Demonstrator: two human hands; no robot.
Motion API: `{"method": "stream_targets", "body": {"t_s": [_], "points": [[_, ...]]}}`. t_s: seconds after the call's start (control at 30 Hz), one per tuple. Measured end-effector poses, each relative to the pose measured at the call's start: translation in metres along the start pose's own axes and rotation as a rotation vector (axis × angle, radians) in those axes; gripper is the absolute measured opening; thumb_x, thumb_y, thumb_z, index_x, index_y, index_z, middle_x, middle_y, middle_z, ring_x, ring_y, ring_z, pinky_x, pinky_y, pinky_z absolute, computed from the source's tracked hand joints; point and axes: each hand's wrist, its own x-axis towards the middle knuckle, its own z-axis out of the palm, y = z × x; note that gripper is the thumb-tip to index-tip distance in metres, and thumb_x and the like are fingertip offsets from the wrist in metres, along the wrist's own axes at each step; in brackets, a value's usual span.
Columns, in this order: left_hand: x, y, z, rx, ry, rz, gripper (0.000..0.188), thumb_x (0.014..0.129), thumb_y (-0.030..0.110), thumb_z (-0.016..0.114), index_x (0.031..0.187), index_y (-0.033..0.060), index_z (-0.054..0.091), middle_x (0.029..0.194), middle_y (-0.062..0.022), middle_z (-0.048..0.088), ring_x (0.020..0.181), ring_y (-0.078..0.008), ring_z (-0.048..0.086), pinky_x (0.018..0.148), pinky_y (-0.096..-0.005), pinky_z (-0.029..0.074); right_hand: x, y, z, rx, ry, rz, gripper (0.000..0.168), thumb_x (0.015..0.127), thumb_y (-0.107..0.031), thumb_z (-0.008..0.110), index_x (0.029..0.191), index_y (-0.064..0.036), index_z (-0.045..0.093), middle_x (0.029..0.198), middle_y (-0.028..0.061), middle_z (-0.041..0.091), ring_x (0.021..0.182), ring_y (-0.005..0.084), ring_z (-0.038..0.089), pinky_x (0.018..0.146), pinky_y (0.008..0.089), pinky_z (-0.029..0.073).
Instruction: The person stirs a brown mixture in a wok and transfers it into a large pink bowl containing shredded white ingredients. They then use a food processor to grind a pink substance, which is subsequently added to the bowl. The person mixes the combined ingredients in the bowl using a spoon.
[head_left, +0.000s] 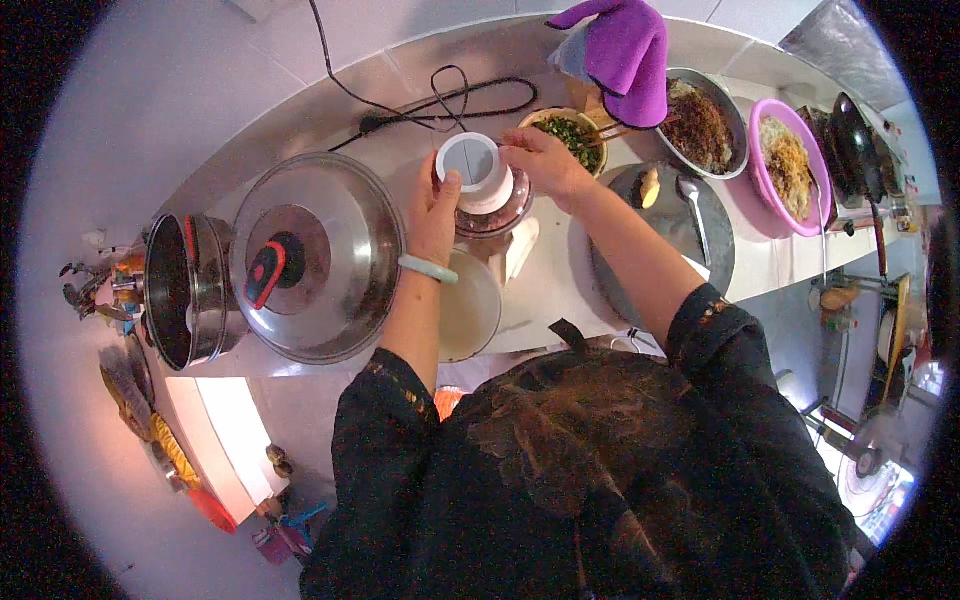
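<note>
A small electric food chopper (487, 196) with a white motor head and a clear bowl stands on the pale counter, dark reddish contents showing through the bowl. My left hand (435, 211) wraps the near left side of its head, thumb on the upper rim; a pale bangle circles that wrist. On the opposite side, the fingers of my right hand (551, 166) grip the head's edge, fingertips partly hidden. Close to my left wrist is a round bowl (471, 307) of cloudy liquid. A whitish flat piece (521, 247) lies beside the chopper. Behind my right hand sits a bowl of chopped greens (564, 139).
Left are a large steel lid (337, 307) and a deep pot (169, 292). A black cord (495, 109) loops behind. Rightward: a round board (622, 262) with ginger (649, 189) and a spoon (694, 210), purple cloth (630, 60), metal food bowl (697, 124), pink basin (759, 176), wok (859, 150).
</note>
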Motion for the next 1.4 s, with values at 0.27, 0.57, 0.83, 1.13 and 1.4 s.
{"method": "stream_targets", "body": {"t_s": [0.27,0.57,0.83,1.13,1.4], "points": [[0.008,0.012,0.021,0.14,0.182,-0.125,0.062,0.085,0.027,0.065,0.133,-0.0031,0.04,0.127,-0.0154,0.051,0.115,-0.0226,0.05,0.099,-0.033,0.038,-0.04,0.009,-0.018,-0.038,0.013,0.004,0.037,0.091,-0.017,0.058,0.122,0.002,0.053,0.108,0.0072,0.06,0.101,0.0155,0.055,0.089,0.0286,0.043],[0.021,0.002,0.038,0.184,0.312,-0.143,0.059,0.078,0.019,0.069,0.127,-0.0009,0.045,0.119,-0.0161,0.054,0.106,-0.0246,0.055,0.092,-0.0351,0.043,-0.152,0.065,-0.085,0.099,0.094,0.233,0.028,0.092,-0.014,0.055,0.113,0.005,0.055,0.091,0.0076,0.063,0.081,0.0133,0.057,0.072,0.0251,0.047],[0.022,-0.002,0.044,0.13,0.339,-0.131,0.054,0.08,0.014,0.068,0.126,-0.0008,0.044,0.116,-0.0137,0.055,0.104,-0.023,0.055,0.09,-0.0345,0.045,-0.18,0.085,-0.111,0.159,0.07,0.313,0.03,0.093,-0.017,0.054,0.117,0.002,0.054,0.098,0.0085,0.063,0.091,0.0158,0.06,0.081,0.0295,0.048],[0.024,-0.01,0.03,0.286,0.26,-0.104,0.054,0.087,0.023,0.059,0.131,-0.0034,0.04,0.128,-0.017,0.048,0.116,-0.0251,0.049,0.099,-0.0358,0.038,-0.174,0.079,-0.12,0.12,-0.003,0.309,0.03,0.093,-0.016,0.053,0.117,0.002,0.054,0.095,0.0081,0.063,0.087,0.0147,0.06,0.08,0.0275,0.048],[0.004,-0.024,-0.012,-0.074,0.155,-0.123,0.053,0.093,0.033,0.046,0.132,-0.0025,0.044,0.134,-0.0091,0.047,0.125,-0.0202,0.041,0.107,-0.0331,0.027,-0.159,0.086,-0.104,0.076,-0.05,0.385,0.029,0.094,-0.016,0.053,0.116,0.002,0.054,0.095,0.0077,0.063,0.086,0.0135,0.059,0.079,0.0276,0.048]]}}
